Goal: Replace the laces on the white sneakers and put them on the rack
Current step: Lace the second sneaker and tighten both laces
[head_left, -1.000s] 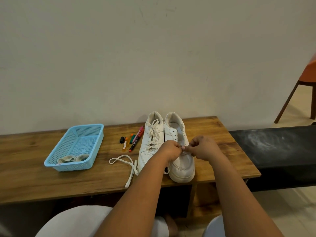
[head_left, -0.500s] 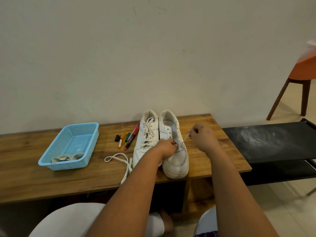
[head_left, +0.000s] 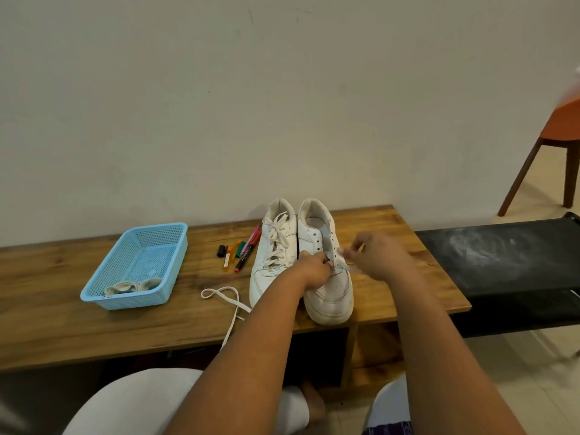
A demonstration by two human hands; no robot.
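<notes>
My wooden bench [head_left: 94, 328] carries a blue mesh basket [head_left: 138, 265] toward its left end, with rolled pale cloth [head_left: 131, 287] in the basket's near corner. Right of the basket lie a few markers [head_left: 241, 251], caps mixed colours. Far right of the bench stands an orange chair [head_left: 555, 146] on the floor.

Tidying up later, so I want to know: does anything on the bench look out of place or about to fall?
Yes. The loose lace trails off the bench's front edge and could slip off. The right sneaker's toe also pokes slightly past that edge. The markers lie scattered.
</notes>
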